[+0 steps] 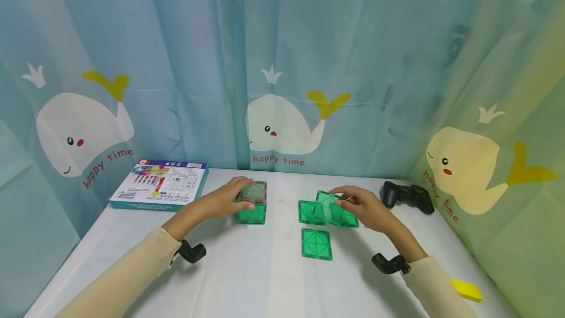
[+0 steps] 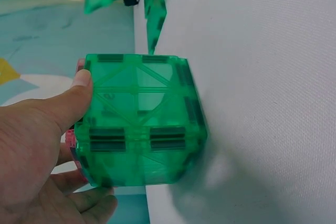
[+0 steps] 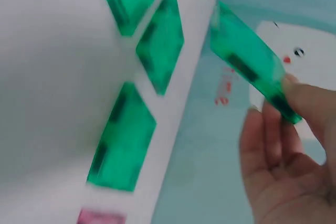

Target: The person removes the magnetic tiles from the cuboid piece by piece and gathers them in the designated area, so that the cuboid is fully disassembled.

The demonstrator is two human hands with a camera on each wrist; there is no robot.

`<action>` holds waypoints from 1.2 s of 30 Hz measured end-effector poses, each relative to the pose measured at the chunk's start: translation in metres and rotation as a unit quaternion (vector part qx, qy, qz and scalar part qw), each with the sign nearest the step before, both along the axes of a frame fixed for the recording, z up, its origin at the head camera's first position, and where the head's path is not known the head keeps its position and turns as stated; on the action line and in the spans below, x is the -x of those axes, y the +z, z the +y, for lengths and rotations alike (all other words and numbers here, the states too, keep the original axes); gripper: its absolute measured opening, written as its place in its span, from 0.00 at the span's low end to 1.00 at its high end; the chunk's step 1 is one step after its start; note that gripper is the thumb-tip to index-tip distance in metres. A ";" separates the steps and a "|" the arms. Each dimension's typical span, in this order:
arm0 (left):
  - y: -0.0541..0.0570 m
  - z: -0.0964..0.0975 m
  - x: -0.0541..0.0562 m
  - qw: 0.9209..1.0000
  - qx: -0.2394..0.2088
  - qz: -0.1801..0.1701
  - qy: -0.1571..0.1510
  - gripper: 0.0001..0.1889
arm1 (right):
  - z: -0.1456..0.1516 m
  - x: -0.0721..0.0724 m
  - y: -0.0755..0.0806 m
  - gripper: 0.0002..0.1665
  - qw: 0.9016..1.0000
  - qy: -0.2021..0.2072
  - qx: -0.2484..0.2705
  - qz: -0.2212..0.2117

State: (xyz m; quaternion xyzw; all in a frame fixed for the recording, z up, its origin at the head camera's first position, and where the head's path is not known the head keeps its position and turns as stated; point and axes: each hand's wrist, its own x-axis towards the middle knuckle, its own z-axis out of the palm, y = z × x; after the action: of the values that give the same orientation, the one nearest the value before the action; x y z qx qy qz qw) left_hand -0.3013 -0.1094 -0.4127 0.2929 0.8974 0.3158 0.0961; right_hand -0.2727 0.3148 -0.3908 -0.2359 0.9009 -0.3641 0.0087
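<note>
A block built of green magnetic tiles [image 1: 251, 214] stands on the table left of the middle, with a reddish-pink tile [image 1: 254, 191] on its top. My left hand [image 1: 222, 201] grips it at the top, thumb [image 2: 80, 88] on the near edge and fingers round the far side. Between the thumb and fingers of my right hand [image 1: 368, 210] a green square magnetic tile [image 3: 252, 59] is pinched, tilted and raised off the table. Beneath and beside it lie further green tiles [image 1: 307, 211]. Nearer to me, another green square tile [image 1: 316, 244] lies flat by itself.
A printed toy box [image 1: 156, 185] lies at the back left. Behind my right hand sits a black game controller [image 1: 407, 197]. Something yellow [image 1: 467, 290] lies near the right sleeve. A whale-printed curtain [image 1: 282, 63] borders the table's back and sides.
</note>
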 end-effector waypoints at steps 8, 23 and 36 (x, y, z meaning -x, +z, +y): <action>0.000 0.001 0.001 1.000 0.000 0.001 -0.003 0.43 | 0.044 -0.024 -0.001 0.21 0.994 0.042 -0.001 -0.105; 0.000 0.000 0.001 1.000 0.004 0.003 -0.003 0.43 | 0.070 -0.030 -0.033 0.15 0.985 0.069 -0.002 -0.157; -0.001 0.000 0.002 1.000 0.002 0.006 -0.011 0.42 | 0.044 -0.041 -0.049 0.08 0.989 -0.025 -0.143 -0.013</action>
State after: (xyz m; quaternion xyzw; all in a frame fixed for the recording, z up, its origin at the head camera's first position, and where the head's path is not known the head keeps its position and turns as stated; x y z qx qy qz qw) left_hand -0.3037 -0.1093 -0.4136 0.3047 0.8953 0.3109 0.0948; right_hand -0.2318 0.3585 -0.4394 -0.2048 0.9492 -0.2348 0.0445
